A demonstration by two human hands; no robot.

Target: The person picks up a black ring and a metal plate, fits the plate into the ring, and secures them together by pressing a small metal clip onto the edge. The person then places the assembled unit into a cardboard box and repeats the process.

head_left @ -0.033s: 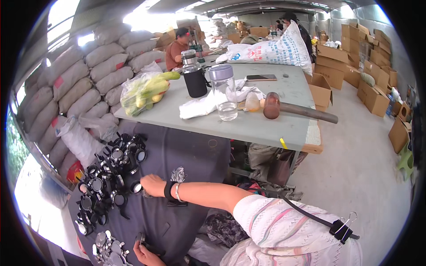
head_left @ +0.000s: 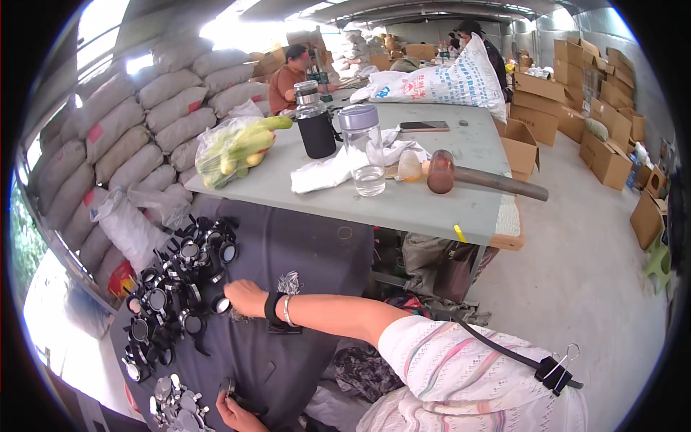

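Observation:
My right hand reaches across the dark cloth, its fingers bent down and closed. Whatever they may pinch is hidden. Just left of the fingertips lies a round black-rimmed piece with a pale face; whether they touch is unclear. Small thin metal bits show beneath this hand. Nearer me, my left hand grips a small round dark piece between thumb and fingers. A pile of round black cases with straps spreads along the left side. In front of it sit loose silvery discs.
A bundle of thin metal pieces lies right of the pile. On the grey table beyond stand two bottles, a mallet, a phone and bagged vegetables. Stacked sacks line the left.
My right hand has shifted very slightly to the left. My left hand and the things around it look the same.

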